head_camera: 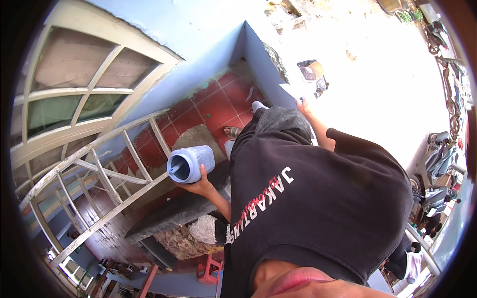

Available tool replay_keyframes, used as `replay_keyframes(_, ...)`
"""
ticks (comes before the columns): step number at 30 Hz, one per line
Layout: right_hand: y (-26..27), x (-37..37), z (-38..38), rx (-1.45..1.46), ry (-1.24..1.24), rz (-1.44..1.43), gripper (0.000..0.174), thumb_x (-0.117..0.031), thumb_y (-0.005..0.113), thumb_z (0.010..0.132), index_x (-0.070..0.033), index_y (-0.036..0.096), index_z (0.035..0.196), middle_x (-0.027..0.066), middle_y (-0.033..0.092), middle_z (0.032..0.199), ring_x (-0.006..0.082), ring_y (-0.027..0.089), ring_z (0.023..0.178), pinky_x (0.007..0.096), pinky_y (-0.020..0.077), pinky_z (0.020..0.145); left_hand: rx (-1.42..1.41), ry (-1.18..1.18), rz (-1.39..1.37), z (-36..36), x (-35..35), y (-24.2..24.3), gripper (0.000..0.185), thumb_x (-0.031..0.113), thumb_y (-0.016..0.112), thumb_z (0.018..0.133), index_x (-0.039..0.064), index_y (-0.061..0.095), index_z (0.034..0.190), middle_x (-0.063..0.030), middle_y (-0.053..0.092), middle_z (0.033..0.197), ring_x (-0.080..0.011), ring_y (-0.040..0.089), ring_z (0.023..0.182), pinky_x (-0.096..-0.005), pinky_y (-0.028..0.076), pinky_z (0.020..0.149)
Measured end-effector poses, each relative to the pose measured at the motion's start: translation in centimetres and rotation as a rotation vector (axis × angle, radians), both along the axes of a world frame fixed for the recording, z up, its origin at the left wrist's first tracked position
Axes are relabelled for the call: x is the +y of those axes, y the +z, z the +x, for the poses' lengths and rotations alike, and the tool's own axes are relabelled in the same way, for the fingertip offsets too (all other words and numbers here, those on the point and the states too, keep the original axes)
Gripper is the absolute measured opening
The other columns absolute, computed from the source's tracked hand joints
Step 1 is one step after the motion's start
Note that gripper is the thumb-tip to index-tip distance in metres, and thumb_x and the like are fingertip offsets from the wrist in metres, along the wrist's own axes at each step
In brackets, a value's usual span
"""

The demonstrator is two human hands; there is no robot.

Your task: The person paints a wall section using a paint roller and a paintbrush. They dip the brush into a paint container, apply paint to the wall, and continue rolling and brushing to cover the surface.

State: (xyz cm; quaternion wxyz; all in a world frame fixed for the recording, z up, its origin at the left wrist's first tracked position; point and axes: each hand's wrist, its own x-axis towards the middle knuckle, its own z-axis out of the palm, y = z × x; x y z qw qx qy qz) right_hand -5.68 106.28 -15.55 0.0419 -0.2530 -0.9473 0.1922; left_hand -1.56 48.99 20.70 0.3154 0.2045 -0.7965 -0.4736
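My left hand (201, 183) grips a blue plastic container (204, 158) from below and the side. Its wide mouth is turned towards me, and a light stick-like thing (178, 166) lies inside. My right hand (306, 106) is beyond my right hip, next to a low blue wall (262, 72). A bright white pointed thing (292, 89) is at its fingertips, but glare hides whether it is held. My sandalled foot (233, 131) stands on red floor tiles (216, 106).
A wooden ladder (97, 220) stands at the left before a white-framed window (89, 89). Behind my left arm are a dark couch-like piece (179, 214) with patterned cloth (182, 242) and a red plastic stool (208, 270). Motorcycles (441, 156) stand far right; a black bag (321, 87) lies outside.
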Motion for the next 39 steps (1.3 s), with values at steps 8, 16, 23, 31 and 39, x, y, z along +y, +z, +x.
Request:
replay_keyframes(8,11.0,-0.1,0.9,-0.195,0.042,-0.357,0.052,-0.040,0.066,0.097,-0.003,0.056,0.131,0.0242,0.064,0.124,0.0401,0.062,0.114,0.0499,0.0473,0.100,-0.107,0.018,-0.116,-0.6,7.9,2.8,0.105,0.025,0.092,0.067,-0.004,0.036,0.151,-0.0201,0.051,0.145,-0.0325,0.054,0.130,-0.0488,0.043,0.111)
replay_keyframes(16,10.7,5.6,2.8,-0.265,0.298,-0.315,0.044,-0.037,0.061,0.100,-0.006,0.058,0.132,0.0253,0.070,0.113,0.0449,0.066,0.107,0.0515,0.0524,0.093,-0.143,-0.077,-0.073,-4.0,17.6,3.4,0.098,0.019,0.091,0.069,-0.004,0.038,0.148,-0.0193,0.054,0.141,-0.0316,0.056,0.126,-0.0465,0.044,0.109)
replay_keyframes(23,12.4,3.1,-15.1,-0.236,0.356,-0.337,0.038,-0.035,0.063,0.095,-0.005,0.063,0.119,0.0257,0.070,0.109,0.0430,0.069,0.100,0.0521,0.0554,0.086,-0.144,-0.148,-0.092,-5.1,22.6,4.0,0.102,0.019,0.092,0.067,-0.004,0.037,0.151,-0.0185,0.050,0.146,-0.0303,0.052,0.131,-0.0461,0.037,0.114)
replay_keyframes(31,11.2,1.8,-19.8,-0.220,0.392,-0.284,0.043,-0.032,0.061,0.096,0.004,0.053,0.119,0.0261,0.060,0.119,0.0440,0.068,0.100,0.0522,0.0563,0.084,-0.213,-0.162,-0.073,-4.9,25.8,5.6,0.103,0.011,0.091,0.067,-0.003,0.035,0.152,-0.0173,0.048,0.147,-0.0298,0.050,0.133,-0.0464,0.035,0.115)
replay_keyframes(39,12.5,5.0,-12.2,-0.288,0.476,-0.257,0.054,-0.023,0.070,0.089,0.001,0.048,0.132,0.0226,0.056,0.124,0.0398,0.062,0.113,0.0506,0.0572,0.086,-0.219,-0.154,-0.070,-5.7,28.3,6.7,0.099,0.007,0.089,0.068,-0.002,0.036,0.152,-0.0168,0.048,0.147,-0.0301,0.049,0.133,-0.0460,0.035,0.115)
